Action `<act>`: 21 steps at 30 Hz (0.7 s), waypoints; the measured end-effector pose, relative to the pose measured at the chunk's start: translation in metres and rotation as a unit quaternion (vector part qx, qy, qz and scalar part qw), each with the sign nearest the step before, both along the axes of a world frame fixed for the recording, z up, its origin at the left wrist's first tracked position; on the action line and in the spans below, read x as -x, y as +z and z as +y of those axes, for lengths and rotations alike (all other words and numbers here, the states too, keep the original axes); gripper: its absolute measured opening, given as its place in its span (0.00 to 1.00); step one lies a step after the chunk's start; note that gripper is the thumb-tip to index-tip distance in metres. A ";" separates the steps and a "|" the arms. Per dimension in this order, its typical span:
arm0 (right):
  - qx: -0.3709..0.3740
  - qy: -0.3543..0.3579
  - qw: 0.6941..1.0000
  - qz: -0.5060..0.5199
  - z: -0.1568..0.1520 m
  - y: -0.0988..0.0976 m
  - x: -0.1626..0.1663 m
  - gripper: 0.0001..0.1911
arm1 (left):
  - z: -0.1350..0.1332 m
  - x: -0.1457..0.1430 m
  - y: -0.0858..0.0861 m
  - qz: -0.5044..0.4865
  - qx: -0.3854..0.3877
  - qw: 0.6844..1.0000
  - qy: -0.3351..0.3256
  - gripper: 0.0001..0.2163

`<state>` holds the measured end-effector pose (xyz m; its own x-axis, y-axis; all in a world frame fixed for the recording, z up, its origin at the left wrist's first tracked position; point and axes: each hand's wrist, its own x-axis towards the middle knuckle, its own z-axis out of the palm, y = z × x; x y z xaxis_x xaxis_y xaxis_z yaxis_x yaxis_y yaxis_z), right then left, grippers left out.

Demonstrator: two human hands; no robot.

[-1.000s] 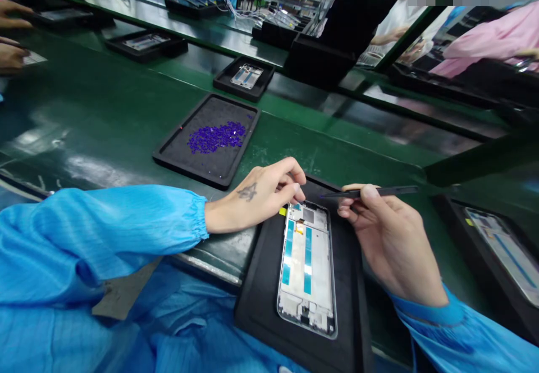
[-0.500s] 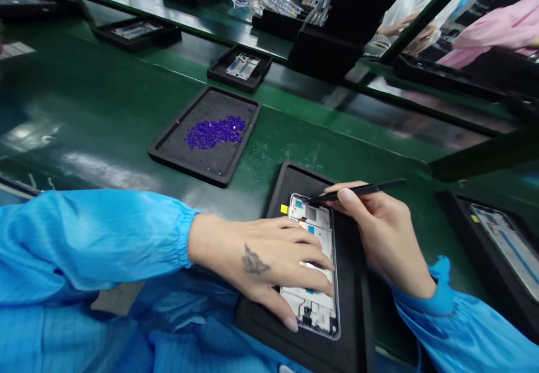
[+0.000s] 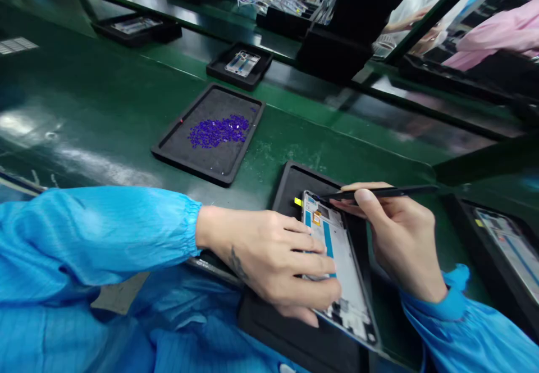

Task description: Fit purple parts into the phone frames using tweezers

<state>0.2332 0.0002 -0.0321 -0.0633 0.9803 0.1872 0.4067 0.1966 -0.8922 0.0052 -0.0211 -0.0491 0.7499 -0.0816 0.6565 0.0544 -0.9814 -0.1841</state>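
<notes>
A silver phone frame (image 3: 349,272) with blue strips and a small orange flex piece (image 3: 316,219) is slanted over a black tray (image 3: 273,319). My left hand (image 3: 275,255) grips it across its middle, fingers bent over the face and thumb by the near side edge. A yellow tab (image 3: 297,201) sticks out near its far end. In my right hand (image 3: 398,230) I pinch black tweezers (image 3: 406,191), their tip at the frame's far end. Whether the tip holds anything is too small to tell.
Purple small parts (image 3: 219,130) lie heaped in a second black tray (image 3: 172,151) at centre left. Other trays with phone frames stand at the back (image 3: 242,63) and right (image 3: 509,249). Behind a rail are cables (image 3: 278,3) and a person's pink sleeve (image 3: 501,33).
The phone frame has turned and shifted right, its near end now reaching the tray's right edge. My left hand has curled around it from lying spread; my right hand and the tweezers have moved right.
</notes>
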 end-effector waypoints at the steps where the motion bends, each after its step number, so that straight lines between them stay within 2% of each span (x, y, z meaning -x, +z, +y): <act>1: -0.006 0.000 1.000 -0.010 -0.001 0.002 0.000 0.13 | 0.002 0.000 0.000 -0.054 -0.030 0.998 0.005 0.23; 4: -0.031 0.003 0.999 -0.036 -0.002 0.005 0.000 0.12 | 0.006 0.000 0.006 -0.130 -0.072 0.989 0.010 0.19; 9: -0.018 0.009 1.000 -0.020 0.003 0.003 -0.003 0.13 | 0.006 0.000 0.013 -0.137 -0.063 0.989 -0.002 0.16; 15: -0.007 0.048 0.998 -0.038 0.008 0.000 -0.005 0.13 | 0.005 -0.001 0.012 -0.150 -0.054 0.987 -0.001 0.16; 21: 0.007 0.058 0.998 -0.032 0.011 0.001 -0.005 0.13 | 0.004 -0.001 0.011 -0.127 -0.052 0.990 0.001 0.18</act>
